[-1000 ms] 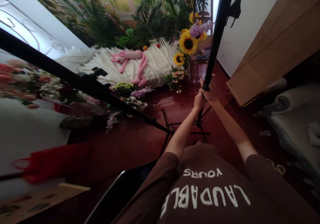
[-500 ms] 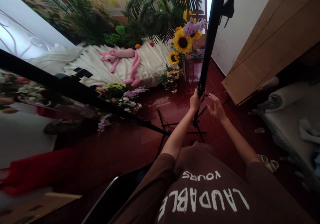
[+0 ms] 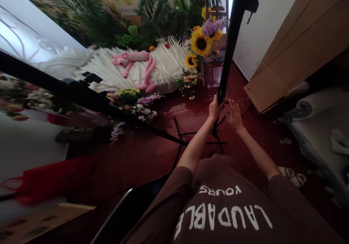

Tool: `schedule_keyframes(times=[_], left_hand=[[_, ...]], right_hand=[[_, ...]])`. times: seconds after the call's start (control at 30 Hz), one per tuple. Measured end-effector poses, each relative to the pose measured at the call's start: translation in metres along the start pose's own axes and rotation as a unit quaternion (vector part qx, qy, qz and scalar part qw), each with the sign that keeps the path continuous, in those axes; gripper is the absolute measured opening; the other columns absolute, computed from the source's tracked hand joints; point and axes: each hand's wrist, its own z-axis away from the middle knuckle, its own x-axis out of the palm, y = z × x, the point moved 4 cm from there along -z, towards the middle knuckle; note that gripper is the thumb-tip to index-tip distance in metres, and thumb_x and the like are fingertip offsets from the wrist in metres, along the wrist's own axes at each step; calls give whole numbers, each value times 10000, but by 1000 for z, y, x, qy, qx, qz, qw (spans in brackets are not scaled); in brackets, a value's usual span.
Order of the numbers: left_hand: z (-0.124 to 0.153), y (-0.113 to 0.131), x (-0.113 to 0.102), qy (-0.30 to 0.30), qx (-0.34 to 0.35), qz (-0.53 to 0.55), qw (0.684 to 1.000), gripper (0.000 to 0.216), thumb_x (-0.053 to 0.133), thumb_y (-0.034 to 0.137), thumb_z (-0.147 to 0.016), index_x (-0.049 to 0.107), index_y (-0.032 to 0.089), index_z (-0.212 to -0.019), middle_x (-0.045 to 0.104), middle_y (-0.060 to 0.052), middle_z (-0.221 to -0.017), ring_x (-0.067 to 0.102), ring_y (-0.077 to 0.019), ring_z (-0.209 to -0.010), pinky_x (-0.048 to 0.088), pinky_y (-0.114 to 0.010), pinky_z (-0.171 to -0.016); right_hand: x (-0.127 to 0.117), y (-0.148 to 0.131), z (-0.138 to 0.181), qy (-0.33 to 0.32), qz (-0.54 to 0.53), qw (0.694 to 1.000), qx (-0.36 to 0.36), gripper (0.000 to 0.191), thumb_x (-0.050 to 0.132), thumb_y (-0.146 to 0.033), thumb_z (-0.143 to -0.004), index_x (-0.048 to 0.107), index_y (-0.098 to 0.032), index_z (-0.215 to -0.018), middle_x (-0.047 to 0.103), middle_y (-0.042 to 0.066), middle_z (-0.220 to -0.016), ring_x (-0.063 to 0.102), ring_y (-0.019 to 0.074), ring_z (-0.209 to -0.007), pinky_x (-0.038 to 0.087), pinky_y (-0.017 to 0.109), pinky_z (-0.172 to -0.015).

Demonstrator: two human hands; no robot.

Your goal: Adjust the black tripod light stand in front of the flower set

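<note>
My left hand [image 3: 215, 108] is wrapped around the pole of a black tripod stand [image 3: 228, 51], just under a collar on the pole. The pole rises steeply out of the top of the view and leans a little right. Close on the right side of the same pole is my right hand [image 3: 234, 116], its fingers stretched upward and apart beside a small dark knob [image 3: 227, 102]. Whether its fingertips touch the knob I cannot tell. Below my hands the stand's thin legs spread over the dark red floor [image 3: 152, 151].
A second black stand [image 3: 109, 107] slants across the left. Behind lie a pink plush toy [image 3: 136, 58] on white cloth, sunflowers [image 3: 200, 42] and palm leaves. A brown board [image 3: 289, 51] leans at right, near a grey sofa [image 3: 313, 116] and sandals [image 3: 293, 176].
My right hand's fingers have straightened upward from a bent reach at the knob. My left hand keeps its hold on the pole. The whole view has shifted slightly.
</note>
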Motion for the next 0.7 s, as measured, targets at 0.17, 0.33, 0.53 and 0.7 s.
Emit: schedule_keyframes(times=[0.17, 0.33, 0.53, 0.7], left_hand=[[0, 0, 0, 4, -4, -1, 1000, 430, 597, 527, -881, 600, 176, -1130, 708, -85, -816, 691, -201, -740, 456, -263, -652], [1, 2, 0, 8, -6, 3, 1000, 431, 592, 544, -879, 598, 186, -1119, 706, -75, -790, 688, -196, -736, 452, -259, -651], [2, 4, -1, 10, -19, 4, 1000, 428, 600, 535, -879, 593, 177, -1113, 706, -81, -799, 688, -204, -741, 451, -263, -655], [3, 4, -1, 6, -19, 15, 1000, 421, 596, 531, -882, 585, 188, -1126, 705, -69, -799, 687, -197, -743, 449, -259, -662]], right_hand=[[0, -6, -8, -33, 24, 999, 22, 685, 379, -172, -955, 134, -191, -1595, 271, 88, -1624, 210, 237, -1517, 210, 523, -1246], [-2, 0, -23, 8, 3, 1000, 25, 655, 314, -116, -942, 212, -203, -1583, 391, 67, -1569, 345, 211, -1466, 293, 487, -1228], [-10, 12, -42, 35, -22, 999, 14, 552, 358, -108, -932, 478, -240, -1455, 595, 34, -1399, 542, 230, -1322, 383, 511, -1183], [-24, 17, -54, -15, -56, 998, 3, 532, 577, -136, -839, 577, -214, -1365, 666, 45, -1304, 611, 258, -1245, 437, 503, -1140]])
